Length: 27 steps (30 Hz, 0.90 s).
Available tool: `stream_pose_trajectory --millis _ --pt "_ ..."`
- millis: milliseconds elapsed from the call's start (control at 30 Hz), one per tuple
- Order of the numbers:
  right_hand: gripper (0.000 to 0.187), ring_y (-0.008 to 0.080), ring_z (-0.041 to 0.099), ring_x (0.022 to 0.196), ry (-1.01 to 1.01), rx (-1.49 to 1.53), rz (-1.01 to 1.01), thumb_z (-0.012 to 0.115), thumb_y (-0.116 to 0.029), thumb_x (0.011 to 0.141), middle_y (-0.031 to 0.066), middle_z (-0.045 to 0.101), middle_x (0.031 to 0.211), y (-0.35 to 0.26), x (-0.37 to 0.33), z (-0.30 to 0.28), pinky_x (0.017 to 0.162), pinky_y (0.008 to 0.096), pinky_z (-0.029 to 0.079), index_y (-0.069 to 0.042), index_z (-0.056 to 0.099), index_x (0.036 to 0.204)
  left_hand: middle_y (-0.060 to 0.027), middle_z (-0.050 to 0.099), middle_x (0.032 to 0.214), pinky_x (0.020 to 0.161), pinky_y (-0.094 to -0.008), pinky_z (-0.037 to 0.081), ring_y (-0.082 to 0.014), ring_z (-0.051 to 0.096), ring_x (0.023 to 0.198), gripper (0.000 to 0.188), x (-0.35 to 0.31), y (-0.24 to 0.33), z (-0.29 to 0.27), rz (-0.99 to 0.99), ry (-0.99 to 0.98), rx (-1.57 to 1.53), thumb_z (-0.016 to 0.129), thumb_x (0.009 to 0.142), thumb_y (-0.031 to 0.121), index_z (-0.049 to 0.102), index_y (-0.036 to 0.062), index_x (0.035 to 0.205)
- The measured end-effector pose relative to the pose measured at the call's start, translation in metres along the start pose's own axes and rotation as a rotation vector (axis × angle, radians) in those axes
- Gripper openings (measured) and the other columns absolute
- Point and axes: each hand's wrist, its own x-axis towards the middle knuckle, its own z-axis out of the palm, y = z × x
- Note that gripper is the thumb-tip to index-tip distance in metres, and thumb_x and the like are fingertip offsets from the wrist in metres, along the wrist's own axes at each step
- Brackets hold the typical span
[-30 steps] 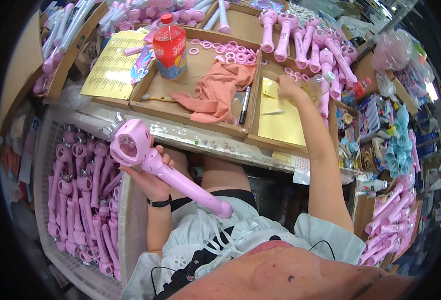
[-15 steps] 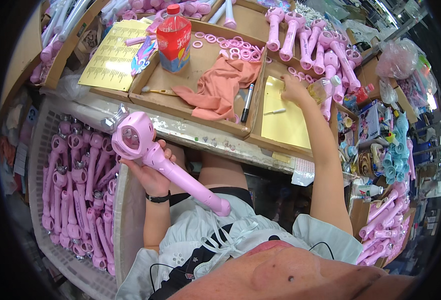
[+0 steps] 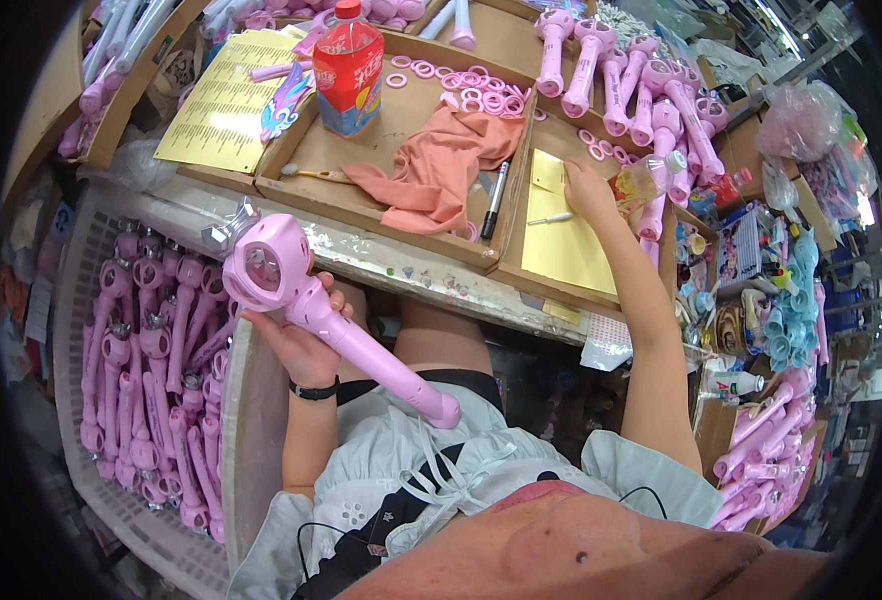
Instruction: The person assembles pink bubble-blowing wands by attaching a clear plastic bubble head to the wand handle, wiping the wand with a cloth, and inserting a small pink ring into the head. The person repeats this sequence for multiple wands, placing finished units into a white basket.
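My left hand [image 3: 299, 350] is wrapped round a pink toy wand [image 3: 376, 365], just below its round head. A silver, faceted crown-like tip sits on that head, and the handle slants down toward my lap. My right hand [image 3: 589, 192] reaches out to the upper right edge of a yellow sheet [image 3: 573, 250] in the right-hand cardboard tray. Its fingers are drawn together there; whatever they pinch is too small to make out. A thin white pen-like stick [image 3: 550, 218] lies on the sheet. Just beyond the hand are several pink rings [image 3: 597, 152].
A grey plastic crate [image 3: 76, 400] full of pink wands stands at left. The middle cardboard tray [image 3: 306, 205] holds an orange cloth [image 3: 436, 170], a red-capped bottle [image 3: 349, 75], a marker [image 3: 496, 200] and a toothbrush [image 3: 316, 175]. More wands [image 3: 586, 65] lie at the far right.
My right hand has shifted slightly toward me, from beside the pink rings to the sheet's edge. My left hand keeps the wand almost where it was.
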Motion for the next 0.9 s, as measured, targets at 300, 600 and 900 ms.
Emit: stream_pose_trajectory --millis 300,600,900 --pt "0.026 0.0358 0.057 0.098 0.116 0.0 -0.005 0.054 -0.008 0.079 0.0189 0.049 0.121 -0.004 -0.008 -0.002 0.08 0.0421 0.05 0.003 0.048 0.102 -0.012 0.056 0.105 0.069 -0.0341 0.044 -0.0215 0.054 0.079 0.098 0.0 0.0 0.0 -0.007 -0.009 0.01 0.044 0.074 0.077 0.033 0.0012 0.135" --pt "0.026 0.0405 0.06 0.076 0.113 -0.006 0.042 0.057 -0.01 0.077 0.0224 0.049 0.098 -0.016 -0.013 -0.014 0.064 0.0478 0.051 0.0 0.04 0.093 -0.0118 0.056 0.105 0.07 -0.0346 0.045 -0.0218 0.054 0.08 0.095 -0.001 -0.002 0.003 -0.012 -0.014 0.003 0.042 0.076 0.076 0.033 0.0022 0.135" --pt "0.038 0.0421 0.059 0.082 -0.016 0.048 0.091 0.06 -0.014 0.072 0.0243 0.051 0.098 -0.019 -0.014 -0.025 0.071 0.0483 0.049 0.0 0.036 0.099 -0.0109 0.056 0.106 0.072 -0.0353 0.045 -0.0219 0.054 0.081 0.097 0.0 -0.002 0.003 -0.029 -0.019 -0.01 0.041 0.075 0.078 0.033 0.0023 0.136"
